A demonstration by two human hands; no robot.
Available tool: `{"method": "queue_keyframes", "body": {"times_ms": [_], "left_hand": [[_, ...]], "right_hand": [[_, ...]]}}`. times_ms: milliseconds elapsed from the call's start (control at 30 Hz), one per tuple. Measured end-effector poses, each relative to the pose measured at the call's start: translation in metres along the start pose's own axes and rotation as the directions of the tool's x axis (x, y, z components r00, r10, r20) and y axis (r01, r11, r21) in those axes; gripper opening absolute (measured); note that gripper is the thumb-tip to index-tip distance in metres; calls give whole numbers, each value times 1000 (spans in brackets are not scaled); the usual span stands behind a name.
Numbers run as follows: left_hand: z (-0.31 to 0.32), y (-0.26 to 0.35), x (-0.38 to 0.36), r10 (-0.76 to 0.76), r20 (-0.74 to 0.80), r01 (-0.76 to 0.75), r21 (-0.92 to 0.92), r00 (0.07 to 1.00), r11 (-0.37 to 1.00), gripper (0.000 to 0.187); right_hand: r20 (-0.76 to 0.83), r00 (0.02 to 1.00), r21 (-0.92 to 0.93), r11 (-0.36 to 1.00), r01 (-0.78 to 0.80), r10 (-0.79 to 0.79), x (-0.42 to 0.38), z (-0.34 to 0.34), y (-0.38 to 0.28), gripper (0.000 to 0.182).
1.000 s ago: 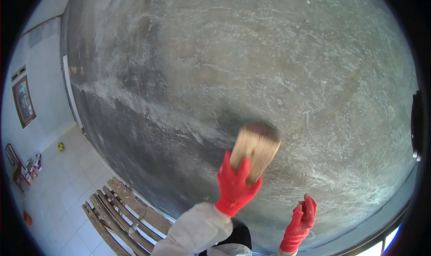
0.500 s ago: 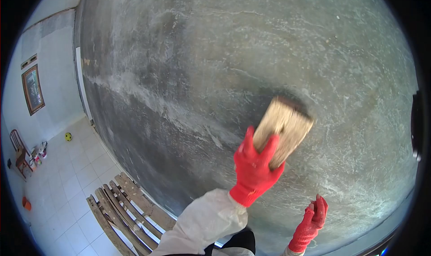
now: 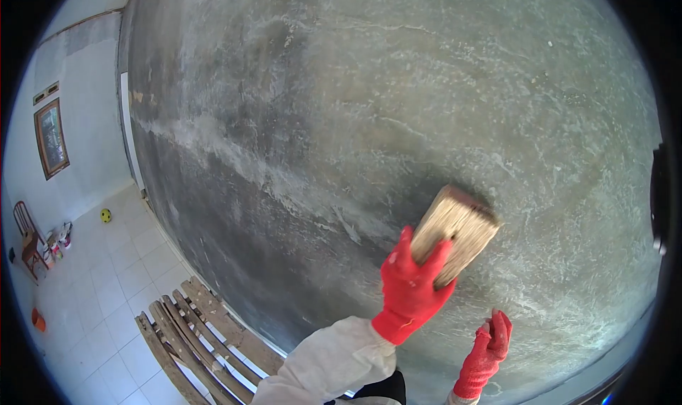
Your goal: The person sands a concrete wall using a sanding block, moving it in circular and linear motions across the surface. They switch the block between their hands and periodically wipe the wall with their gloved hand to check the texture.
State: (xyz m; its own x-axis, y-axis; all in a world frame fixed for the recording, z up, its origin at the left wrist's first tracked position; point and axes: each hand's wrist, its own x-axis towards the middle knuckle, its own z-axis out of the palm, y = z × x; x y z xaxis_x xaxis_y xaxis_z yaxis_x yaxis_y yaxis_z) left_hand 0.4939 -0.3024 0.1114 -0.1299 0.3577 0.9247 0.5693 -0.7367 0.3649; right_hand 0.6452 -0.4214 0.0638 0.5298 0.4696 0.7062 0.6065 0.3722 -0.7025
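Observation:
My left hand (image 3: 415, 284), in a red knit glove, grips the lower end of a worn wooden block (image 3: 462, 227). Its fingers spread over the near face, and the block is tilted against the grey plastered wall (image 3: 341, 135). A dark shadow lies along its upper edge. To the lower right, my right hand (image 3: 491, 337), also in a red glove, is held in front of the wall. Its fingers are curled in toward the thumb, and I see nothing in them. The fingertips look bare.
A slatted wooden bench or platform (image 3: 206, 341) stands at lower left beside the wall. Beyond it are white floor tiles (image 3: 117, 313), a yellow ball (image 3: 106, 215), a wooden chair (image 3: 30, 242) and an orange pot (image 3: 38, 320). A framed window (image 3: 52, 139) is in the far wall.
My left hand and the wooden block have moved down and slightly right in the view. My right hand has barely shifted, its fingers still curled.

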Motion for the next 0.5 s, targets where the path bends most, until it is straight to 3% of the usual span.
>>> {"method": "queue_keyframes", "body": {"times_ms": [33,133,233,333,500], "left_hand": [[2,4,7,25,-49,-26,-11,998,1000,74],[3,-5,-25,-25,2,25,-3,1000,1000,79],[19,-32,-127,-28,43,28,3,999,1000,84],[22,-26,-151,-79,79,82,-27,994,996,89],[3,7,-10,-16,-5,16,0,1000,1000,88]], "right_hand": [[-6,1000,-1,1000,-1,1,3,1,-1,35],[-47,999,-2,1000,6,-6,8,-3,5,33],[-38,999,-51,998,31,-32,4,-4,14,33],[24,999,-73,997,32,-30,0,-5,20,31],[-10,995,-128,987,95,-97,16,-20,5,34]]}}
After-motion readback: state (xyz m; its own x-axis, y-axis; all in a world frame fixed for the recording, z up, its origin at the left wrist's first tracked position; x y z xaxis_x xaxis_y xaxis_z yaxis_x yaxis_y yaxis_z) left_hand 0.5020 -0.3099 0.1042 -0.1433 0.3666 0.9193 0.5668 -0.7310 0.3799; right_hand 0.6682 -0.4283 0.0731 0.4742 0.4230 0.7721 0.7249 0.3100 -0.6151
